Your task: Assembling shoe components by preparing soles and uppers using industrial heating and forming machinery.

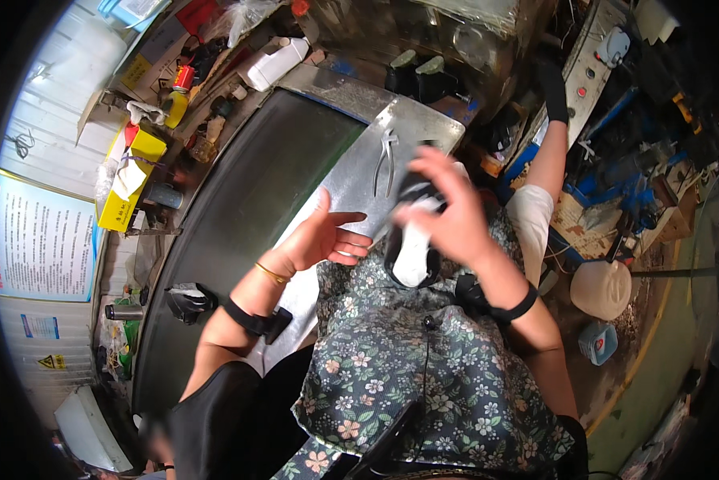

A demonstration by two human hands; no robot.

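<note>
A black shoe [412,260] with a white inside stands against the floral apron at my lap, its far end partly covered by my right hand. My right hand [454,214] is over the shoe, blurred, with thumb and fingers curved apart; whether the thumb touches the shoe is unclear. To the left, my left hand [327,238] holds nothing, its fingers spread toward the shoe. Beyond the hands, metal pincers [386,164] lie on a shiny metal plate [351,172].
Left of the plate runs a dark belt [247,184], with a black shoe piece [190,302] on it. Two black shoes [417,74] stand at the back. Another person's arm [545,164], dark-gloved, reaches in at the right. A white jug [601,290] stands on the right.
</note>
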